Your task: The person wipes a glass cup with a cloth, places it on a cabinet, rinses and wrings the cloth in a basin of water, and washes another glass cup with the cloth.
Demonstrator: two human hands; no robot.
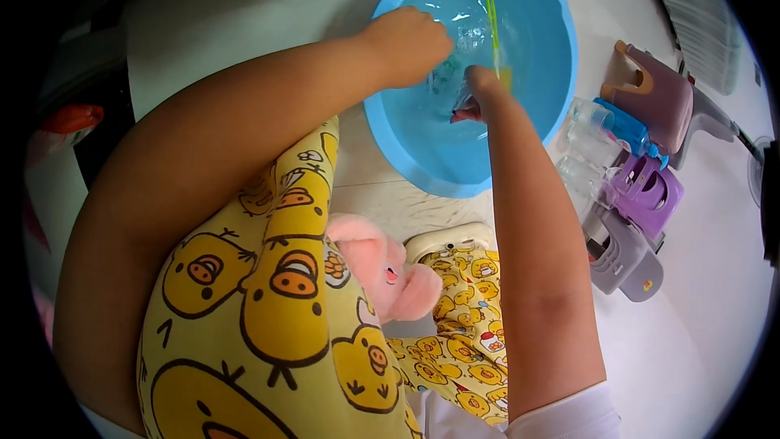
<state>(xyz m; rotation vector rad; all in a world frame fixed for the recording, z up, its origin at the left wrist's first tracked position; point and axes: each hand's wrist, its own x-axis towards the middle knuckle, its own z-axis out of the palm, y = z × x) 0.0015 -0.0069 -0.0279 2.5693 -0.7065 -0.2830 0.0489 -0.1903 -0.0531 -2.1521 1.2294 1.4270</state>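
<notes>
A blue basin [398,150] with water in it is at the top centre. Over its left part is my left hand [412,46], fingers curled into a fist; what they hold, if anything, is hidden. My right hand [478,96] reaches down into the basin, its fingers bent round a clear object that is hard to make out. Between the hands the water looks disturbed, with something greenish and transparent in it. A yellow-green brush [493,28] with a looped handle stands in the water beyond my right hand.
To the right are clear plastic cups [589,142], a blue bottle [624,123], a purple plastic item [650,191], a mauve holder [662,102] and a grey one [626,264]. A pink fluffy slipper [378,264] lies below the basin. Yellow patterned fabric [292,301] covers my lap.
</notes>
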